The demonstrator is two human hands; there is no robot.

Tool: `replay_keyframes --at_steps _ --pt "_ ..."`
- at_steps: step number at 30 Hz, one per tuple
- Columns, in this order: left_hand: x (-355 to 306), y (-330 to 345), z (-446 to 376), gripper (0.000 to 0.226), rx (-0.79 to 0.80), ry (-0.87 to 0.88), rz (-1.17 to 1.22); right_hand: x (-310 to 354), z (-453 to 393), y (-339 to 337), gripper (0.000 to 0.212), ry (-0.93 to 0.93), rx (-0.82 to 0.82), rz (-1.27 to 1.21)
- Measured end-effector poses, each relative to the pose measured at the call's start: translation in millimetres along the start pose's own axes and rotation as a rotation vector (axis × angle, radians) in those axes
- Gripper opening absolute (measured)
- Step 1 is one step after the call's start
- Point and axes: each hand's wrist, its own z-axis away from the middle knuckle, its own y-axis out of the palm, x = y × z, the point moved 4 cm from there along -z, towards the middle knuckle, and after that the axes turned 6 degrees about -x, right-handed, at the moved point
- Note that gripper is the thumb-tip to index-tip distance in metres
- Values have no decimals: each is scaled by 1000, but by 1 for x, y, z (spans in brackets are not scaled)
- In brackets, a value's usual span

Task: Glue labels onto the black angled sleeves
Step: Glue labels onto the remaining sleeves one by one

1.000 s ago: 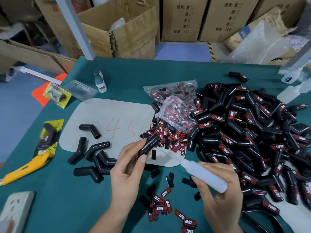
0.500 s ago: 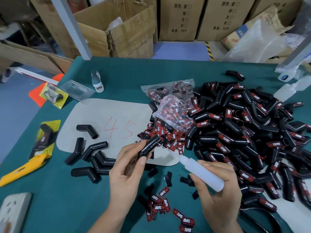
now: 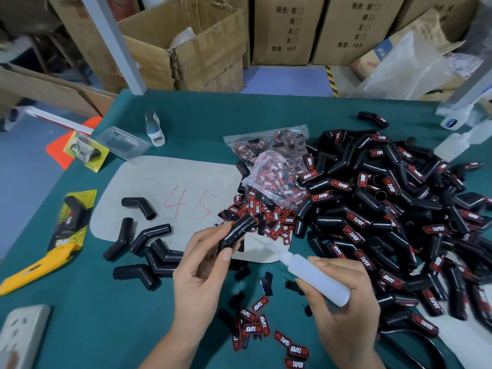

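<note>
**Head view: a bare sleeve held ready for glue**

Head camera footage, described from the nearest things outward. Closest to the viewer, a scatter of small red-and-black printed labels is seen lying loose on the teal-covered table.

Just above them, the right hand is wrapped around a translucent white squeeze bottle of glue, fingers and thumb curled about its body, its thin nozzle aimed up and left towards the sleeve. The left hand pinches a glossy black angled plastic sleeve between thumb and fingertips at its lower end, so that the upper face is left bare. Nozzle tip and sleeve look just apart; whether glue is flowing cannot be told.

The sleeve is judged light, hollow and fairly stiff, with a smooth, possibly slippery skin. A hold at the end or the bend, clear of the glued face, seems safest. The labels are likely thin and flimsy, best taken by their edges.

To the left, a few unlabelled black sleeves lie on and beside a grey card sheet marked "45". Farther off, a heap of loose labels and clear plastic bags of labels are found. At right, a large pile of labelled sleeves is spread out. Brown cardboard boxes stand behind the table.
</note>
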Motion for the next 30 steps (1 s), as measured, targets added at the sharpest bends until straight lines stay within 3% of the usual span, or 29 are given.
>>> replay_keyframes --at_steps 30 --pt "-4 -1 -2 33 -20 -21 7 -1 -1 0 29 -7 17 -11"
